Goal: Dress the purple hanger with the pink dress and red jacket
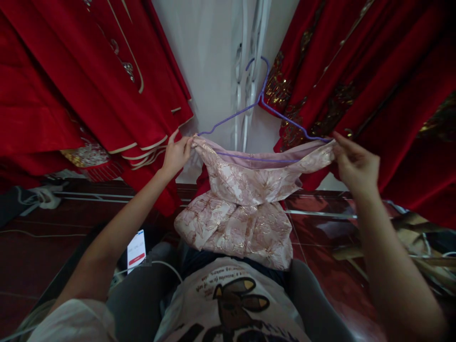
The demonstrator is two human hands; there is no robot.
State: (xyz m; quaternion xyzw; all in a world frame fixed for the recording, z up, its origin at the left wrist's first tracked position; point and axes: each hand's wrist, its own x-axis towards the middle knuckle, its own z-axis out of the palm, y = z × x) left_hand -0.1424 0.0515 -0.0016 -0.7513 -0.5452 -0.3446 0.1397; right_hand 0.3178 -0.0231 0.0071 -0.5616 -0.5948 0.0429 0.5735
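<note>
A pale pink dress (pixel 249 183) with a shiny floral pattern hangs on a purple hanger (pixel 237 114), its skirt resting over my lap. My left hand (pixel 178 153) pinches the left shoulder of the dress at that end of the hanger. At the opposite shoulder, my right hand (pixel 356 164) has its fingers closed on the fabric by the hanger's tip. Between the hands the neckline is stretched wide, and the hanger's lower bar shows across the opening. The hanger's hook points up and away from me.
Red embroidered garments (pixel 89 76) hang at the left, and more red garments with gold sequins (pixel 356 85) hang at the right. Behind the hanger stands a pale wall (pixel 206 57). A lit phone (pixel 136 251) lies beside my left leg, near a white cable. Clutter (pixel 420 232) sits on the right floor.
</note>
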